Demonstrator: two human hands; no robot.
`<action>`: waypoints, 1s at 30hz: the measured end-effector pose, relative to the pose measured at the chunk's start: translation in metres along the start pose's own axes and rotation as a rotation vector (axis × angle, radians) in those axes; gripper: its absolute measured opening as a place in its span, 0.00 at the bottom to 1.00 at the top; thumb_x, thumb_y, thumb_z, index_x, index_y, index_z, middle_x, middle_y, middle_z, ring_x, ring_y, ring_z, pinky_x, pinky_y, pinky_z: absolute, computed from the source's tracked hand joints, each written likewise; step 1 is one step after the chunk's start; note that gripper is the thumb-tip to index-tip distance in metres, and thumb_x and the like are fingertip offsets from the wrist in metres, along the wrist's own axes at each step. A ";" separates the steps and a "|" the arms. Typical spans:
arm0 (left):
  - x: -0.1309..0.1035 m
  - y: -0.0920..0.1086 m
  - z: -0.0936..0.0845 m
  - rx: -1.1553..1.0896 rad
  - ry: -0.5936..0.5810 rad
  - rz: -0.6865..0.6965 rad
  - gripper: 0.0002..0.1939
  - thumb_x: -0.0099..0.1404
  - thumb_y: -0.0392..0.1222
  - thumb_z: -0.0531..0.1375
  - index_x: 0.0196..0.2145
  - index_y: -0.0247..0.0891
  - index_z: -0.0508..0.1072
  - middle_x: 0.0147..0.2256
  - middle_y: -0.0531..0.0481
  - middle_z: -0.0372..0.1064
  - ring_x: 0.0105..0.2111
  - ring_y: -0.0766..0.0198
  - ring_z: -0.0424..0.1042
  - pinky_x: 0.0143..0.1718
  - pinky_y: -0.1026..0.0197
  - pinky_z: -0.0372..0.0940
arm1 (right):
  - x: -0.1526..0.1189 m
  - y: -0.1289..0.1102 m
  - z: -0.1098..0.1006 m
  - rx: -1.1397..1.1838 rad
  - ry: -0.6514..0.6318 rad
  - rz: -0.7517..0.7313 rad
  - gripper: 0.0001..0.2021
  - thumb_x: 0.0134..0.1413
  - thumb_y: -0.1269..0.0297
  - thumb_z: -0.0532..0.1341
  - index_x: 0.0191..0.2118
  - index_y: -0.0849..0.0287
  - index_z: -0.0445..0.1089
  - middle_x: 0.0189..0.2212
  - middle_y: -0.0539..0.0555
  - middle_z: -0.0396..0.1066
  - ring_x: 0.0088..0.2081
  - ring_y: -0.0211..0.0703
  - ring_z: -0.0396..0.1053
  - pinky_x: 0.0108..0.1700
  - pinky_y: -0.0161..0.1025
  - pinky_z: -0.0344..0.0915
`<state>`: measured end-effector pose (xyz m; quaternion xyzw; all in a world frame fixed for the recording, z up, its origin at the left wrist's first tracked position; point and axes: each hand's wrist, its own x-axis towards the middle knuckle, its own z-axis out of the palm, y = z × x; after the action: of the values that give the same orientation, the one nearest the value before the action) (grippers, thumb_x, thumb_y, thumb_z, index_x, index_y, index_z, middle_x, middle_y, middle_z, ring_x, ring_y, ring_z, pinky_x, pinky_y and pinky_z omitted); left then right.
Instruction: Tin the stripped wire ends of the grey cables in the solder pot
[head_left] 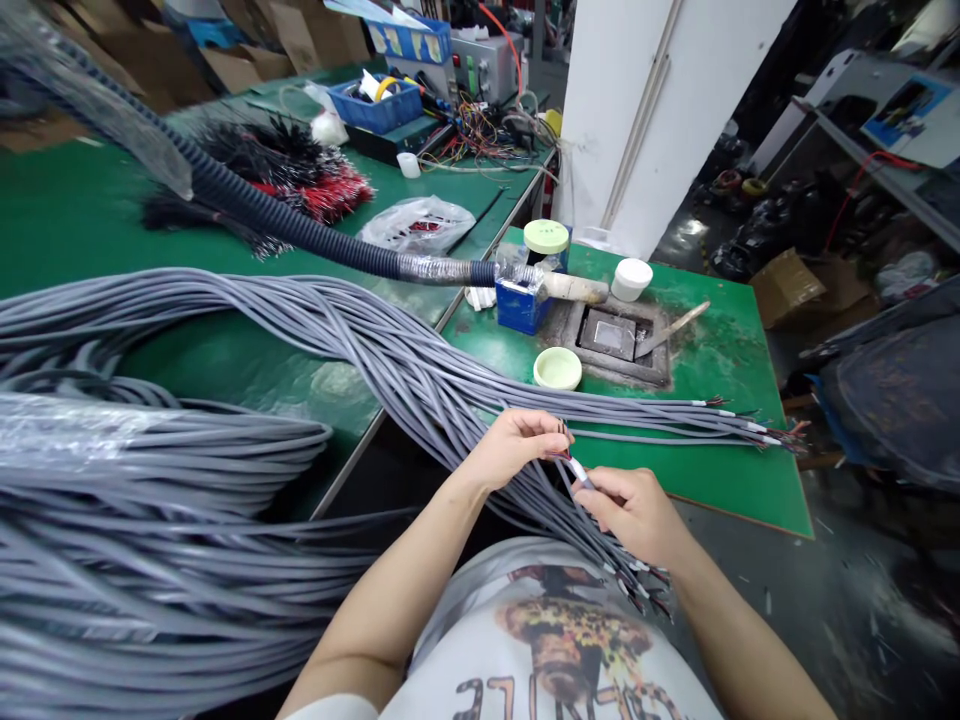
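Note:
My right hand (637, 512) grips a grey cable just behind its white end sleeve (579, 470). The fingers of my left hand (523, 447) are pinched on the thin coloured wires (561, 455) that come out of that sleeve. Grey cables (420, 375) run from the left, passing behind and beneath my hands. Some of their stripped ends (772, 435) lie on the green board at the right. Other ends (637, 585) hang near my lap, below my right hand.
A framed metal pot (611, 335) with a flat stick (679, 325) sits on the green board (727, 490). Nearby are a green bowl (557, 369), a white jar (631, 279) and a blue box (517, 308). A black hose (300, 225) crosses overhead. Coiled cables (150, 460) fill the left.

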<state>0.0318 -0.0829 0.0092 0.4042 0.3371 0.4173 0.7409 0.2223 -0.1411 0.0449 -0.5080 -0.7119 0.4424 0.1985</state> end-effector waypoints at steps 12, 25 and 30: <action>0.003 -0.034 0.045 -0.233 0.112 0.079 0.12 0.48 0.42 0.72 0.25 0.32 0.75 0.25 0.51 0.74 0.25 0.68 0.71 0.31 0.65 0.65 | 0.005 0.007 -0.013 0.301 0.160 0.012 0.24 0.59 0.62 0.57 0.61 0.56 0.59 0.23 0.46 0.63 0.25 0.35 0.61 0.28 0.33 0.58; 0.001 -0.045 0.073 -0.405 0.265 0.153 0.14 0.49 0.44 0.71 0.21 0.34 0.71 0.19 0.53 0.70 0.23 0.71 0.66 0.32 0.65 0.61 | 0.007 0.020 -0.012 0.118 0.437 -0.034 0.13 0.57 0.58 0.60 0.26 0.59 0.67 0.17 0.46 0.57 0.20 0.32 0.52 0.22 0.32 0.50; 0.003 -0.034 0.042 -0.448 0.427 0.237 0.15 0.51 0.46 0.69 0.21 0.35 0.68 0.16 0.57 0.64 0.19 0.74 0.61 0.26 0.68 0.57 | 0.007 0.028 -0.024 0.268 0.502 0.020 0.13 0.55 0.57 0.62 0.26 0.59 0.65 0.16 0.43 0.52 0.18 0.30 0.47 0.20 0.32 0.45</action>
<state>0.0796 -0.1050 -0.0026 0.1710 0.3352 0.6395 0.6704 0.2522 -0.1218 0.0335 -0.5781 -0.5704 0.3950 0.4295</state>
